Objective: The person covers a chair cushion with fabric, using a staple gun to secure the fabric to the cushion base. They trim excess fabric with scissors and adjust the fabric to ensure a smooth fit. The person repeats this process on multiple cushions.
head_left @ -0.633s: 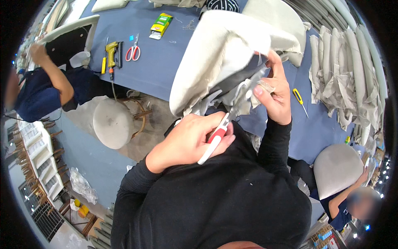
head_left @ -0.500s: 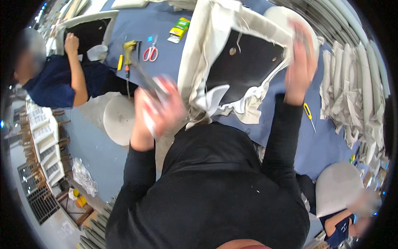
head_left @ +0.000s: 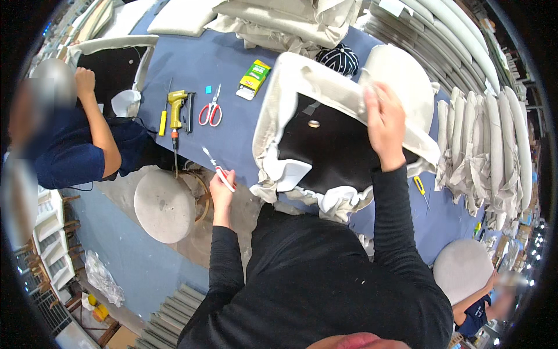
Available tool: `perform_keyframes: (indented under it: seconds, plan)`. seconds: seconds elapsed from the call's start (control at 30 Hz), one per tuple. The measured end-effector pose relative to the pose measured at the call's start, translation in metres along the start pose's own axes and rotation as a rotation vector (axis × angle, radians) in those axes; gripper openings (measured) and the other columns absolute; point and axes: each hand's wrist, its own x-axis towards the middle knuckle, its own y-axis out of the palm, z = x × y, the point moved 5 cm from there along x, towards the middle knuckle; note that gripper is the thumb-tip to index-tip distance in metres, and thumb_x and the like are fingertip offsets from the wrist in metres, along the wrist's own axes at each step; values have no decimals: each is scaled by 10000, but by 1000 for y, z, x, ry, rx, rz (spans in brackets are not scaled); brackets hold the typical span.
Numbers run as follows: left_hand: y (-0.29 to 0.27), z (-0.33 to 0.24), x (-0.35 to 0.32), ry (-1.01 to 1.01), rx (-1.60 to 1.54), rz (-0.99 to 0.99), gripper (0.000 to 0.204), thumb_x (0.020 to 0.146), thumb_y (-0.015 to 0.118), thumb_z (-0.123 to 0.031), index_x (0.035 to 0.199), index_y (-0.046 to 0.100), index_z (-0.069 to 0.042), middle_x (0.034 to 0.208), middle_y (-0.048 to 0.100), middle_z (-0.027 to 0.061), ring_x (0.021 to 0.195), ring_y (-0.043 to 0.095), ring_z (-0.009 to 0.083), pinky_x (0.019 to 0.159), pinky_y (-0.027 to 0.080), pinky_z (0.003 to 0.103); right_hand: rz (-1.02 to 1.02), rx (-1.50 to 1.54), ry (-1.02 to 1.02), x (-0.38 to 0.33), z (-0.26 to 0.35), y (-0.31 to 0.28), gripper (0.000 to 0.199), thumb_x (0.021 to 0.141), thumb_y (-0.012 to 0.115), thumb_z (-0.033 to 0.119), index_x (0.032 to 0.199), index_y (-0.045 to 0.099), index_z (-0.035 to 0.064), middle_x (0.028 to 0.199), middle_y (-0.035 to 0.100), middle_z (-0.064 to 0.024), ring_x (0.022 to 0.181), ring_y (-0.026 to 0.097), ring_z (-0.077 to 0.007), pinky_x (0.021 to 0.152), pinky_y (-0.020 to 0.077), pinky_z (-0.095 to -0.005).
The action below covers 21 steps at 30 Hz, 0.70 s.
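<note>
A seat cushion (head_left: 325, 134) lies upside down on the blue table (head_left: 215, 64), its black underside ringed by loose cream fabric. My right hand (head_left: 385, 125) presses flat on its far right fabric edge. My left hand (head_left: 221, 189) is at the table's near edge, left of the cushion, closed around red-handled scissors (head_left: 216, 167) with the blades pointing up and left.
On the table lie a yellow staple gun (head_left: 178, 110), a second pair of red scissors (head_left: 211, 109), a green and yellow box (head_left: 254, 78) and a yellow cutter (head_left: 420, 187). A person in dark blue (head_left: 70, 145) works at the left. A round stool (head_left: 164, 206) stands below. Cushions (head_left: 494, 151) are stacked right.
The cushion has gone from lifted in front of me to lying flat on the table. My left hand with the scissors has swung out to the left, away from it.
</note>
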Motion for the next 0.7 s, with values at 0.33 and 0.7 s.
perform_keyframes:
  seconds: [0.33,0.7]
  plan:
    - [121,-149,76,568,163,323,595,1007,758,-517,1362,712,-41,1296,770,163,1227,725,306,1030,543,437,-166,204,304,-75,-25,-101,356,1136,592,289,1220,781,-1,1123,791,-159,1035,744,-252,942,549,-369]
    - [174,-305,-113,786,-99,1008,791,929,897,-366,1507,536,35,1298,662,80,1161,632,177,1012,488,322,-599,124,399,-276,-37,-156,192,1007,686,165,1087,750,3,1340,689,-129,1275,631,-328,1091,483,-452]
